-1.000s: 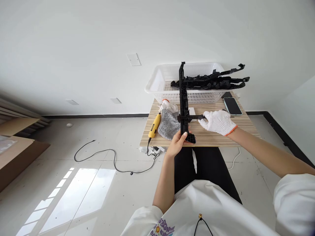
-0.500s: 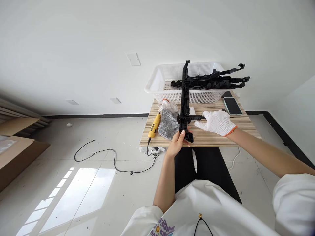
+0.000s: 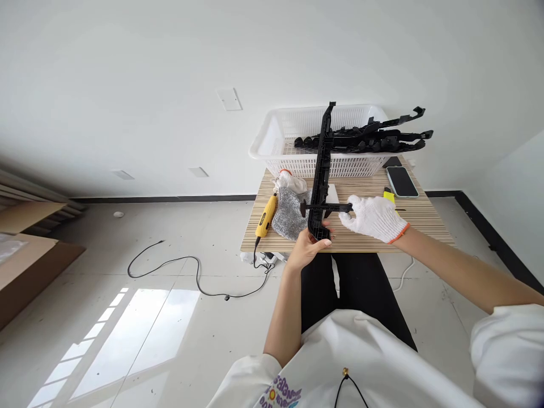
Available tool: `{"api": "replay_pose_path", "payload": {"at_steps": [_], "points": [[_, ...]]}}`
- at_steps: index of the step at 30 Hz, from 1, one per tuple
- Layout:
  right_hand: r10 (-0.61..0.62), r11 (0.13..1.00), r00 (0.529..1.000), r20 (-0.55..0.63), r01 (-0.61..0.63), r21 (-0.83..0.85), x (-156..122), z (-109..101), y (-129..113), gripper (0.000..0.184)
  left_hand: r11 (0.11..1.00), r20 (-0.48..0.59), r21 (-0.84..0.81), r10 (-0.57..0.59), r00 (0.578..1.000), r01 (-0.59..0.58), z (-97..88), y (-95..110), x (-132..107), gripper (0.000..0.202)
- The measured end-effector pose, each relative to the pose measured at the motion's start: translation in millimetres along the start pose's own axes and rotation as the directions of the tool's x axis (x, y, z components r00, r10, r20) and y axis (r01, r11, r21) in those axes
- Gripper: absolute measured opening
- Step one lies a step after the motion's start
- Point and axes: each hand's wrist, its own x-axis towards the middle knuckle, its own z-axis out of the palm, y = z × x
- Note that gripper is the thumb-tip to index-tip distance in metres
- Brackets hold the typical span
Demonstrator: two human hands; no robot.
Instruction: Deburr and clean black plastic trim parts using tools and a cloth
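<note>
My left hand (image 3: 306,249), bare, grips the lower end of a long black plastic trim part (image 3: 322,170), which stands tilted with its top in front of the basket. In a white knitted glove with an orange cuff, my right hand (image 3: 372,217) is closed on a black caliper (image 3: 338,207). The caliper lies crosswise at the part's lower section, its jaws on either side; whether they touch it I cannot tell. A grey cloth (image 3: 291,215) is on the table behind the part.
A white plastic basket (image 3: 272,133) holds several similar black parts (image 3: 374,139) jutting out rightward. On the wooden table (image 3: 425,229) lie a yellow corded tool (image 3: 266,216), a white glove (image 3: 291,181), a phone (image 3: 402,182) and a yellow-black item (image 3: 389,195). A black cable (image 3: 198,272) trails across the floor.
The black part has tilted, its top shifting right. The caliper has moved slightly lower on it, and my left thumb now points right. The yellow-black item has come into view behind my right hand.
</note>
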Motion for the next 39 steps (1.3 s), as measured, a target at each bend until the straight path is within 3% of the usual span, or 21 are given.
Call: {"api": "replay_pose_path", "payload": {"at_steps": [4,15,39], "points": [[-0.034,0.999,0.996,0.078,0.035,-0.013,-6.6,-4.3,-3.2,0.044,0.995,-0.031,0.007,-0.097,0.995,0.097,5.4,2.5,1.0,0.061],[0.009,1.000,0.989,0.146,-0.009,0.006,-11.5,1.9,1.7,0.059,0.982,-0.108,0.079,-0.162,0.981,0.171,7.8,-4.4,6.2,0.052],[0.049,0.998,0.981,0.188,-0.056,0.034,-5.4,-7.7,-4.8,0.061,0.990,-0.104,0.061,-0.124,0.987,0.131,9.4,-1.3,4.9,0.060]]}}
